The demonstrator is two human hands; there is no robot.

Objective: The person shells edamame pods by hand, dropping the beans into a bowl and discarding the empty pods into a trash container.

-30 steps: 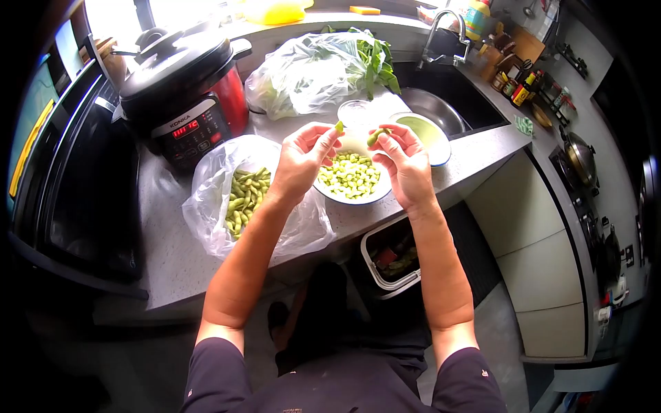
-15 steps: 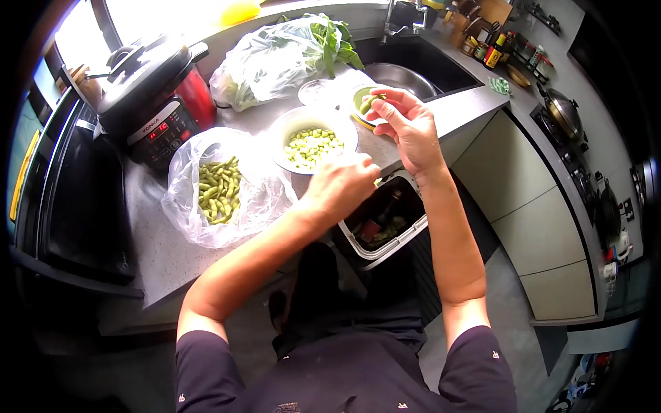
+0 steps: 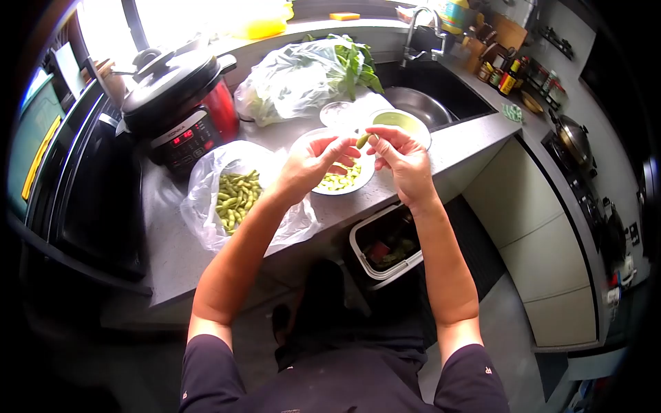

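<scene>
A green edamame pod (image 3: pixel 363 140) is held up between my two hands, above the white bowl (image 3: pixel 329 192) of shelled beans (image 3: pixel 339 180). My right hand (image 3: pixel 407 165) pinches one end of it between thumb and fingers. The thumb and fingertips of my left hand (image 3: pixel 308 164) close on its other end, partly hiding the bowl. To the left, unshelled pods (image 3: pixel 237 196) lie in an open clear plastic bag (image 3: pixel 200 180). Just behind my right hand stands a light green bowl (image 3: pixel 411 122).
A red and black pressure cooker (image 3: pixel 182 113) stands at the back left. Leafy greens in a plastic bag (image 3: pixel 289 82) lie behind the bowls, near the black sink (image 3: pixel 468 110) with a metal basin. Below the counter edge is an open waste bin (image 3: pixel 358 251).
My left hand has risen from beside the waste bin to the pod in my right hand. The right hand still holds a pod, now over the bowl. The camera view has shifted.
</scene>
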